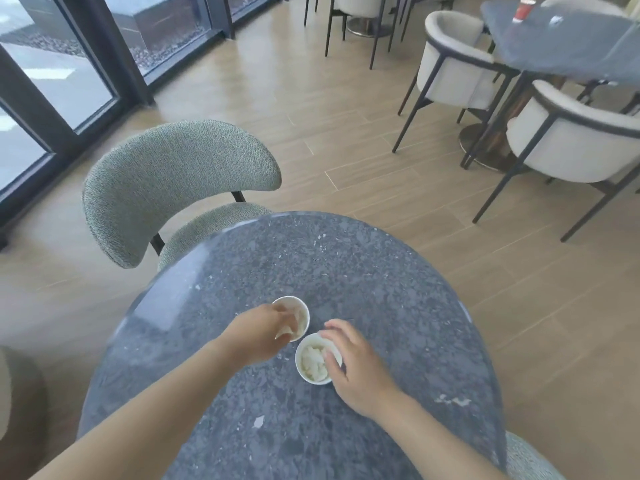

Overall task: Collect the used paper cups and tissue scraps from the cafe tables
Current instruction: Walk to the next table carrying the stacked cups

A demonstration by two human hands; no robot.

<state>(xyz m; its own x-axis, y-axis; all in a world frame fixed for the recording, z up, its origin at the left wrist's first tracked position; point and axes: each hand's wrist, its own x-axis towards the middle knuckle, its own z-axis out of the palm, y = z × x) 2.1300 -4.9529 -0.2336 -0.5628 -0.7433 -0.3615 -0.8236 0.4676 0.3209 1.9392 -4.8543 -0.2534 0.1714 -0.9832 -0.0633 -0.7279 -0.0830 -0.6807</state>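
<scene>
Two white paper cups stand side by side on a round dark stone table. My left hand reaches into the far cup and pinches a tissue scrap at its rim. The near cup holds crumpled tissue; my right hand grips it by its right side, fingers curled over the rim. A red paper cup stands on another dark table at the far right, beside a small white scrap.
A green upholstered chair is tucked at the table's far left. White armchairs with dark frames surround the far table. Glass doors line the left wall. Wood-look floor lies between the tables.
</scene>
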